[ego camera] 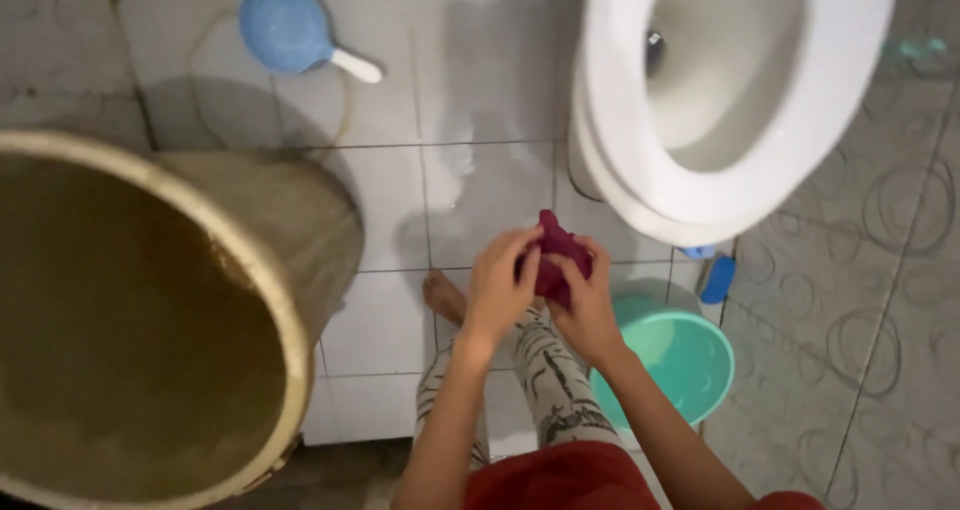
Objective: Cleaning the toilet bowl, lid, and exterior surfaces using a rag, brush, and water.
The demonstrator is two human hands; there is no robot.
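nearest the camera, red fabric [560,478] covers the person's lap at the bottom edge, with patterned grey trousers [548,375] running down toward a bare foot [443,297] planted on the white tiled floor [385,330]. both forearms rise from there to meet in the middle of the view. left hand [500,288] is closed on the left side of a dark magenta cloth [556,258], fingers curled over its upper edge. right hand [588,305] is clamped on the cloth's right and lower part, thumb pressed against it. the cloth is bunched between the two hands, held in the air above the floor, just in front of the toilet rim.

a large tan bucket [300,300] fills the left side, holding murky water. a blue dipper [288,27] with a white handle lies on the tiles near the top left, well apart from the hands. a white toilet [620,120] with its seat down occupies the upper right. a teal basin [690,355] sits on the floor just beside the right forearm, and a small blue object [717,279] lies between the basin and the toilet base.
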